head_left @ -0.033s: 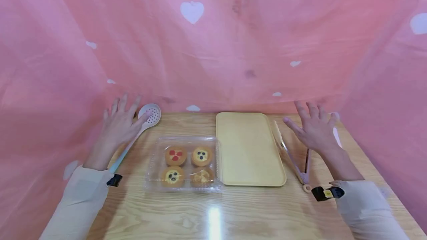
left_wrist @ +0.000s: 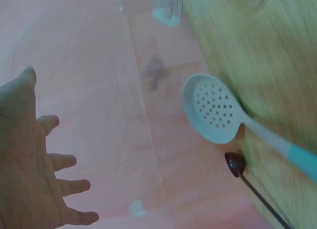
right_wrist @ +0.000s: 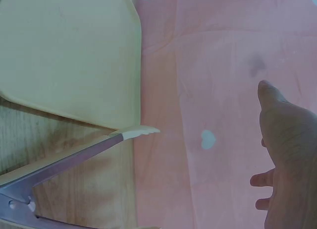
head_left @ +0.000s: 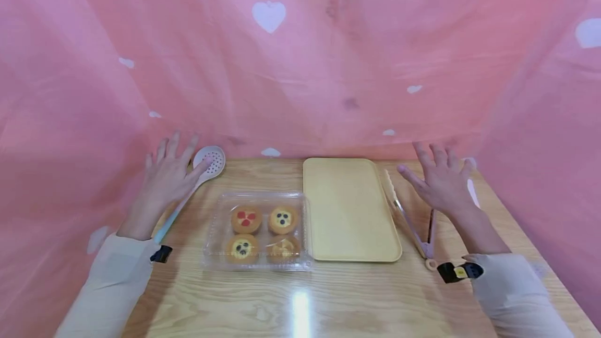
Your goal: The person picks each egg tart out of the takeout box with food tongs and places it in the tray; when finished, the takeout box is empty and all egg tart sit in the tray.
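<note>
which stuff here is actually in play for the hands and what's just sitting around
In play:
- left hand, open, over slotted spoon
- right hand, open, above tongs

Lying about:
- clear box of tarts
- yellow tray
- pink curtain

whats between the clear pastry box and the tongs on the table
The yellow tray lies between them, bare on top, its left edge close against the clear pastry box and the tongs along its right edge. The head view shows it best.

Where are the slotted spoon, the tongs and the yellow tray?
slotted spoon [left_wrist: 214,109], left wrist view, on its perforated bowl.
tongs [head_left: 424,246], head view, near the hinge end.
yellow tray [head_left: 349,213], head view, on its bare middle.
</note>
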Motion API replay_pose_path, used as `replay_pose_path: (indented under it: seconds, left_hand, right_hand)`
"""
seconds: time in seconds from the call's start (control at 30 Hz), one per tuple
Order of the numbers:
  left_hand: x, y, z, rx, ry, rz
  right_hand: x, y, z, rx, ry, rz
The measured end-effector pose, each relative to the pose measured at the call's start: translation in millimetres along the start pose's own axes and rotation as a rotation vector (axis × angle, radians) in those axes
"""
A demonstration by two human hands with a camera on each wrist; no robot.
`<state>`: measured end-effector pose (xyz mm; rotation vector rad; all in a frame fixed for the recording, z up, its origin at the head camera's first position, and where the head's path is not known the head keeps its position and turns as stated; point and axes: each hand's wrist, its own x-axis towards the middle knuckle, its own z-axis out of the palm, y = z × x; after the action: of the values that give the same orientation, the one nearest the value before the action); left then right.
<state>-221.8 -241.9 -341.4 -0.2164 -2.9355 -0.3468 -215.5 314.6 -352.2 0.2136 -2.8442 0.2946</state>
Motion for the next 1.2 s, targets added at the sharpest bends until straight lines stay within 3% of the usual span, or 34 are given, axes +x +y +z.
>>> replay_pose_path:
  seconds: [0.3,0.67,0.8,0.93,1.07,1.2]
  left_hand:
    - [-0.5,1.2,6.1,-0.014,0.022,0.014]
    - [-5.1,-0.9,10.1,-0.026,-0.024,-0.005]
    - [-8.3,-0.5,6.7,-0.015,0.006,-0.011]
    - [-22.5,1.5,10.7,-0.042,0.063,0.027]
    - [-45.7,2.0,22.4,-0.251,0.039,0.073]
    - [-62.3,-4.3,31.6,-0.583,-0.097,0.041]
  right_hand:
    - [2.0,-1.9,-2.8,-0.008,0.001,0.010]
    - [1.9,-9.0,2.3,0.001,-0.051,-0.001]
    - [3.7,-24.7,3.0,0.021,-0.078,-0.031]
    - [3.2,-54.6,6.8,0.012,-0.077,-0.128]
    - [-2.0,-91.4,12.6,0.004,-0.091,-0.265]
    - [-8.0,-129.4,15.0,0.044,-0.140,-0.367]
